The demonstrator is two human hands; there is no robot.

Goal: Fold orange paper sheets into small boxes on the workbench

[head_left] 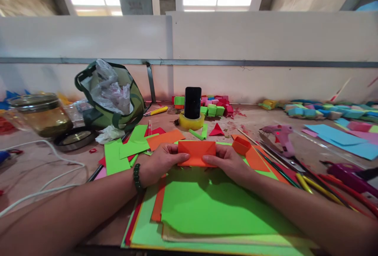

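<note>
Between my two hands is a folded piece of orange paper (196,150), held level above a stack of coloured sheets (218,205) with bright green on top. My left hand (165,159) pinches its left end, thumb on the front face and fingers behind. At the right end, my right hand (228,161) grips it the same way. Crease lines run across the paper's face. A small orange folded paper box (241,146) lies just beyond my right hand. Green paper pieces (132,146) and an orange sheet (165,139) lie near my left hand.
A phone (193,102) stands in a yellow tape roll (191,122). On the right are a pink glue gun (283,140), scissors (304,183) and blue paper (345,140). A green bag (130,98), glass jar (39,114) and white cable (67,161) occupy the left.
</note>
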